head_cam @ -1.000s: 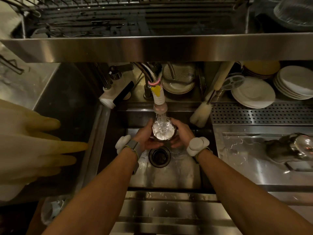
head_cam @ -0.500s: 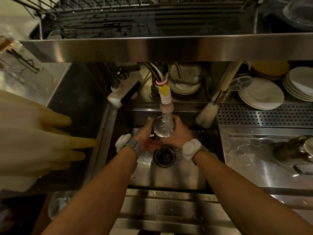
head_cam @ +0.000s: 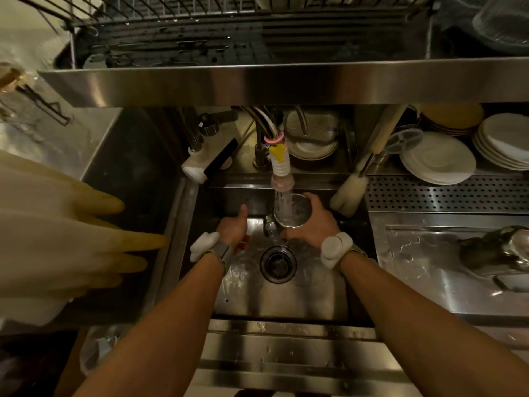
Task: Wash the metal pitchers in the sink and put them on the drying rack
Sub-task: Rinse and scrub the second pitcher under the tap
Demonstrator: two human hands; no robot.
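Pitcher (head_cam: 299, 210) rinse, biggest item first; drying rack (head_cam: 229, 32) sits high above the fingers, behind a steel shelf lip (head_cam: 286, 81) that overhangs the sink (head_cam: 286, 299); my read: any lift to the rack has to come toward the body first to clear that lip; rubber gloves (head_cam: 71, 239) hang well left of the left fingers; draining board (head_cam: 423, 282) lies right of the right fingers, with a shiny metal vessel (head_cam: 498, 250) lying on it, too blurred to say if it's another pitcher; right hand (head_cam: 315, 224) wraps the pitcher's wall, fingers curled round it, mouth up so the stream from the tap nozzle (head_cam: 282, 179) runs straight in; water runs off its lip toward the drain (head_cam: 277, 263) just below the fingers; left hand (head_cam: 233, 229) is off the pitcher, just beside it, thumb sticking out, other fingers tucked under; can't tell whether they hold anything; bottle brush (head_cam: 347, 193) leans just beyond the right fingertips, so it's tight there; open room is on the left-hand side and toward the body.
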